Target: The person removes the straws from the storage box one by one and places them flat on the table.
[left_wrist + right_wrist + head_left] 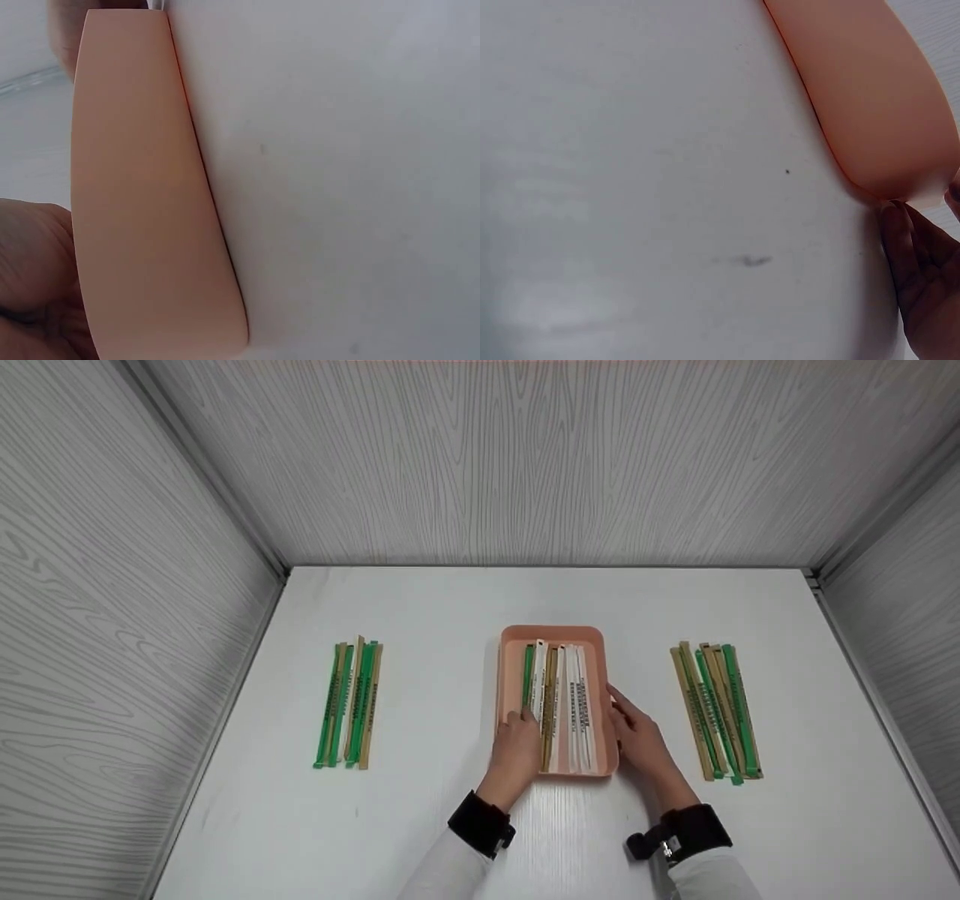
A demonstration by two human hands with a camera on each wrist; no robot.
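Observation:
A peach-coloured tray on the white table carries several long, thin printed paper packets. White packets, a brown packet and a green packet lie lengthwise in it. My left hand reaches over the tray's near left part, curled fingers at the green packet, whose lower end they cover. In the left wrist view, the tray's near wall hides those fingertips. At the tray's right side my right hand grips the edge; in the right wrist view its fingers meet the tray's corner.
Left of the tray lies a bundle of green, brown and white packets. Another mixed bundle lies slanted on the right. Wood-patterned panels stand behind and at both sides of the table.

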